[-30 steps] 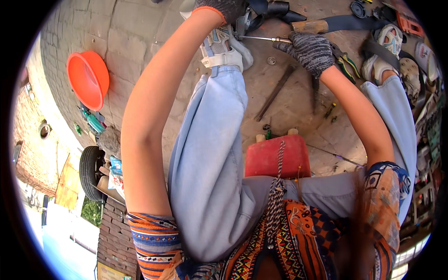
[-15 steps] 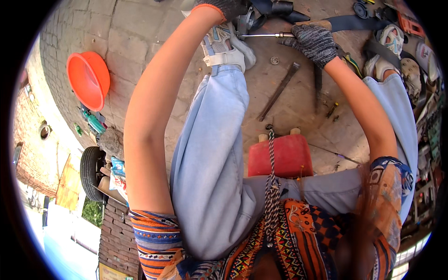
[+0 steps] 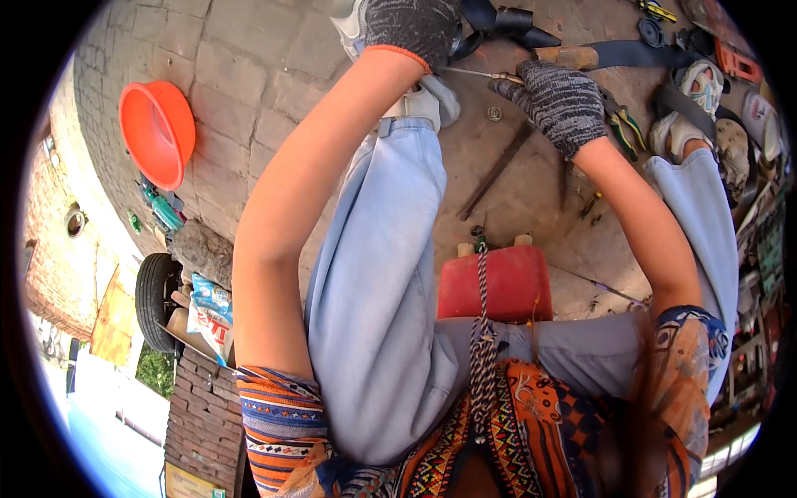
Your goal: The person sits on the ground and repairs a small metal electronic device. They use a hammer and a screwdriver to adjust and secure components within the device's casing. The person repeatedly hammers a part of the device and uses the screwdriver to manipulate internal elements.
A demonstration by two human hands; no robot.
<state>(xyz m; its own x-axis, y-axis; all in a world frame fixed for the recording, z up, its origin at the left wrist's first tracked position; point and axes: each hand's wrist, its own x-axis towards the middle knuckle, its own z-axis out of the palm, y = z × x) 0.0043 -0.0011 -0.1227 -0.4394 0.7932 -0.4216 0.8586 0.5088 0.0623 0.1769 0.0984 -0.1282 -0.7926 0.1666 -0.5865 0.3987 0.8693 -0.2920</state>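
Observation:
My left hand (image 3: pixel 411 26), in a dark grey knit glove with an orange cuff, is at the top edge beside my shoe. Its fingers are hidden, along with whatever they touch. A screwdriver (image 3: pixel 466 72) is in my right hand (image 3: pixel 560 104), gloved in grey, fingers closed round its handle. The thin metal shaft points left, and its tip disappears near my left hand. Black curved blades (image 3: pixel 531 35), like a fan's, lie just beyond the hands. A wooden handle (image 3: pixel 566 57) with a wide dark blade rests behind my right hand. Pliers (image 3: pixel 627 129) with yellow-green grips lie beside my right wrist.
A metal bar (image 3: pixel 496 170) and a small round piece (image 3: pixel 494 113) lie on the paving between my legs. Closer in is a red padded stool (image 3: pixel 496 282). An orange basin (image 3: pixel 158 134) and a tyre (image 3: pixel 156 303) are at left. Sandals (image 3: pixel 730 137) lie at right.
My left hand has come lower and to the right, covering the metal part that showed beside it. The right hand stays on the screwdriver, slightly lower. The view has shifted a little.

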